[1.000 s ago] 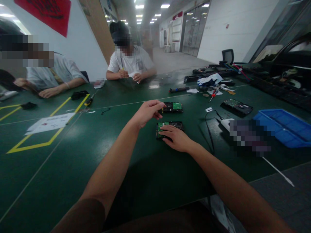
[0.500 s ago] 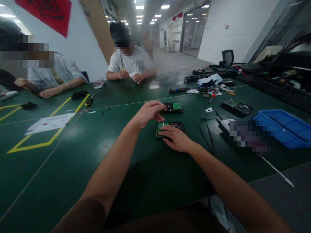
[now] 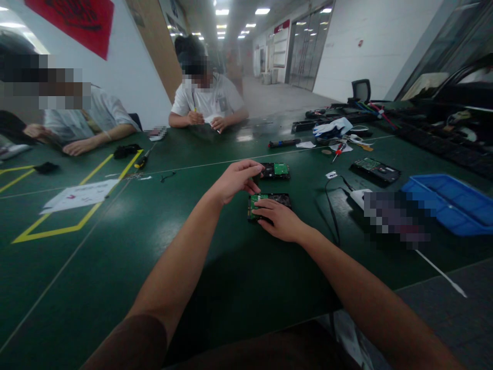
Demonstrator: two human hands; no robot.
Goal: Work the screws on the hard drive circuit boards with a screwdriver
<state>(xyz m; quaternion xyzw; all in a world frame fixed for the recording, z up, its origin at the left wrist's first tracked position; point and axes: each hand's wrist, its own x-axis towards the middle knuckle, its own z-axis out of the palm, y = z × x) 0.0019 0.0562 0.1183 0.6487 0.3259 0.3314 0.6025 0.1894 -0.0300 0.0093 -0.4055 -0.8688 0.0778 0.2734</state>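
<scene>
A hard drive [image 3: 283, 198] lies on the green table in front of me with its circuit board facing up. My right hand [image 3: 281, 218] rests across its near side, fingers stretched over the board and covering much of it. Just above the drive's far left corner is my left hand [image 3: 241, 180], its fingers curled together; whatever may be between them is hidden. Behind that hand lies a second hard drive [image 3: 280, 170] with a bright green board, partly covered by the fingertips.
At right are a third hard drive [image 3: 375, 171], a blue tray [image 3: 449, 198], and a cable [image 3: 333, 221]. Farther back lie a red screwdriver [image 3: 339, 151], a dark electric screwdriver [image 3: 284, 143] and gloves [image 3: 333, 127]. Two people work across the table, near a printed sheet [image 3: 82, 196].
Both my hands and the hard drives stay nearly where they were. The left hand's fingers shift only very slightly.
</scene>
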